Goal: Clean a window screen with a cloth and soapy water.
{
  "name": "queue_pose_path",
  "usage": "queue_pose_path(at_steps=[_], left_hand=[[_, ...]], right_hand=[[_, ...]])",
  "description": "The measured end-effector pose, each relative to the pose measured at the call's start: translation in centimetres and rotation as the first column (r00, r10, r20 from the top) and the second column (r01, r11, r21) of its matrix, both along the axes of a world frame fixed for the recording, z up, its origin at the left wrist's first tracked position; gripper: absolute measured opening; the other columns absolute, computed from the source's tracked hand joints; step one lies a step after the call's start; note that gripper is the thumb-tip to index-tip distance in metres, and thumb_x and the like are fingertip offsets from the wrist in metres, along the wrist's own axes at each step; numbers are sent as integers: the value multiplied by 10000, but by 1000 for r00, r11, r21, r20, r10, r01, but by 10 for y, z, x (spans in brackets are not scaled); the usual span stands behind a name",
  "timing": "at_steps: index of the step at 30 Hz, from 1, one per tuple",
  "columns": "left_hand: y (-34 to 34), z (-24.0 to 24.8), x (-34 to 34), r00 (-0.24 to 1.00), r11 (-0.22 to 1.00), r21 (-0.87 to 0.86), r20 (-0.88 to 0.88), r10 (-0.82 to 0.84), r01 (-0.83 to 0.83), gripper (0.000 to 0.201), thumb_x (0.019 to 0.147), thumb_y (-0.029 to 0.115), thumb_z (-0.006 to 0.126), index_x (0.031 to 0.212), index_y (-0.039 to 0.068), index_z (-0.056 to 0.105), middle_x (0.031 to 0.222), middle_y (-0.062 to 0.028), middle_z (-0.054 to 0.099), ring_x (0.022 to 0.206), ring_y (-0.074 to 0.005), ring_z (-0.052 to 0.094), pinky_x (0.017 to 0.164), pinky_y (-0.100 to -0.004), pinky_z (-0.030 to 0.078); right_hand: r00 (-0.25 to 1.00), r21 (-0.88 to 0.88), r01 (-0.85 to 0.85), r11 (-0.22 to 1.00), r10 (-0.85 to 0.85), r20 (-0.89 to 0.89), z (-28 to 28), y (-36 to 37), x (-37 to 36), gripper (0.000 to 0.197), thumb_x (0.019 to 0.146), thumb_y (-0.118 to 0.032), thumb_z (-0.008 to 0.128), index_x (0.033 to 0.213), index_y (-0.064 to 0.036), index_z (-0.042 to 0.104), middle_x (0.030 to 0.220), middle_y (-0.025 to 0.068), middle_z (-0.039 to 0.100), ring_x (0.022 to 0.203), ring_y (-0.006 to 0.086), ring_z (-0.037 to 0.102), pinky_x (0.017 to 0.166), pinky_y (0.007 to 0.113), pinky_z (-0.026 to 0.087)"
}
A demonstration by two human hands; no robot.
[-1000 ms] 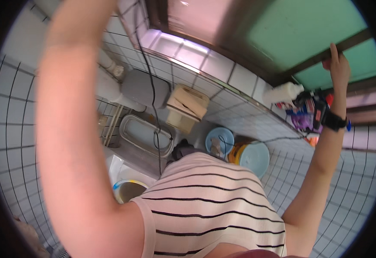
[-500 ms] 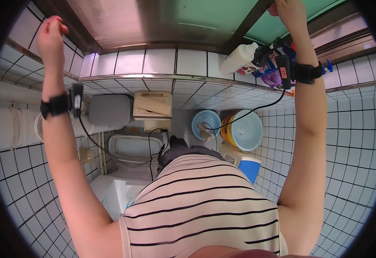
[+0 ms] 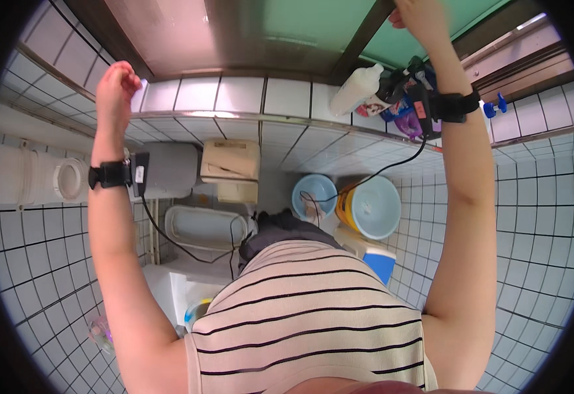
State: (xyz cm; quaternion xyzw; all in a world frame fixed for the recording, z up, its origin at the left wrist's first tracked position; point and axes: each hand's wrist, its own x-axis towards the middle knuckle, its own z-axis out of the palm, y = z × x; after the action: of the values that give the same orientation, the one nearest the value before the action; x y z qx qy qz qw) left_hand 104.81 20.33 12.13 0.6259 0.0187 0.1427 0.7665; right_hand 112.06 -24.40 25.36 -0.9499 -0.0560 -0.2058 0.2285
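Observation:
Above the tiled ledge (image 3: 254, 95) at the left end of the window, my left hand (image 3: 117, 95) is raised with its fingers curled in. Nothing shows in it. My right hand (image 3: 423, 23) reaches up to the green-tinted window pane (image 3: 339, 26), close to the dark upright frame bar (image 3: 364, 43). Its fingers are bent, and the top edge of the picture cuts part of it off, so what it may hold is hidden. Below that hand, a white bottle (image 3: 359, 88) leans beside several darker bottles and a purple pack (image 3: 408, 123) on the ledge.
On the floor stand a light blue basin (image 3: 326, 186) with a cloth in it, a larger blue tub (image 3: 379, 207), a beige bin (image 3: 231, 157) and a grey lidded bin (image 3: 168, 164). White pipes (image 3: 30, 174) run along the left wall. Black cables hang from both wrist straps.
My left hand has come right and down, away from the left wall toward the ledge. My right hand has shifted slightly left along the window. The view has moved a little.

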Motion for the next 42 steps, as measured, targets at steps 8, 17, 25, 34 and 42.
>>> queue_pose_path(at_steps=[8, 17, 25, 34, 42], left_hand=[[-5, 12, -40, 951, 963, -24, 157, 267, -267, 309, 869, 254, 416, 596, 109, 404, 473, -9, 367, 386, -132, 408, 357, -266, 334], [13, 19, -7, 861, 757, 421, 139, 490, -499, 393, 860, 278, 495, 1104, -27, 455, 980, -138, 540, 867, -205, 541, 765, -302, 439], [36, 21, 70, 816, 626, 528, 301, 494, -574, 593, 896, 372, 396, 1281, -64, 280, 1304, -243, 343, 1225, -327, 324, 1010, -365, 261], [22, 7, 68, 702, 470, 529, 438, 561, -706, 522, 886, 345, 443, 1226, -38, 344, 1176, -255, 386, 1066, -397, 395, 920, -427, 329], [10, 25, 66, 618, 416, 460, 630, 470, -785, 456, 873, 290, 483, 1189, -22, 377, 1061, -205, 411, 970, -351, 430, 858, -411, 362]], right_hand=[[995, -20, -96, 995, 96, 16, -11, 5, -27, 534, 815, -464, 490, 690, 45, 590, 677, 249, 577, 676, 421, 564, 600, 462, 465], [892, -27, -99, 995, 101, 441, -27, -4, -32, 413, 783, -393, 570, 844, 3, 467, 605, 160, 560, 579, 347, 575, 511, 418, 462], [869, -94, 44, 995, 8, 495, 0, 11, -24, 403, 814, -376, 535, 852, 16, 448, 553, 140, 543, 524, 327, 567, 451, 392, 450], [851, -119, 83, 989, -8, 525, -11, 13, -28, 402, 841, -383, 496, 817, 12, 427, 502, 147, 527, 465, 342, 547, 420, 412, 437], [858, -61, 131, 990, -82, 507, -16, 15, -28, 386, 849, -386, 480, 800, -9, 413, 509, 140, 538, 479, 337, 558, 425, 418, 444]])
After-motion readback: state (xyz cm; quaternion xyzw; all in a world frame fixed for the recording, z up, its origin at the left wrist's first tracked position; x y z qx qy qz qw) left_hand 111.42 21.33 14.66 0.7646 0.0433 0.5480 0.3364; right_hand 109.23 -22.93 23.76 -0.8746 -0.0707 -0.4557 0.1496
